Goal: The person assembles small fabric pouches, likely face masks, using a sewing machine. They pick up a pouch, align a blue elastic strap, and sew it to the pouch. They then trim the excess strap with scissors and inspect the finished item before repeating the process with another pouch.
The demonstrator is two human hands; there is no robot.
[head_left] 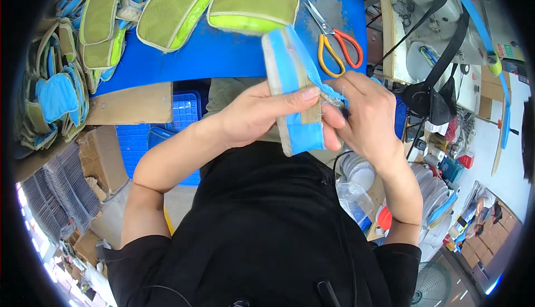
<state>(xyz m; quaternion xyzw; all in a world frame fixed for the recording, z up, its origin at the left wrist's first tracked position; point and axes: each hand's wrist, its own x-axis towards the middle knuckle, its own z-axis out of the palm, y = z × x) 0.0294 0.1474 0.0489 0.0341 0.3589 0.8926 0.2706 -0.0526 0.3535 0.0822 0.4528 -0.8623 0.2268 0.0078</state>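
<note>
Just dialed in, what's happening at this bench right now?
A person holds a blue and beige fabric pouch up over their lap. The left hand grips it across the middle, thumb on its face, while the right hand pinches at its right edge, where thin threads show. On the blue table behind lie green mesh pouches and orange-handled scissors, untouched. More pouches are heaped at the left.

Counts on and around the blue worktop

Three green mesh pouches (253,7) lie flat (a further heap at left is too tangled to count), one pair of orange-handled scissors (333,42), one blue pouch (292,92) held up, two hands (251,114).
</note>
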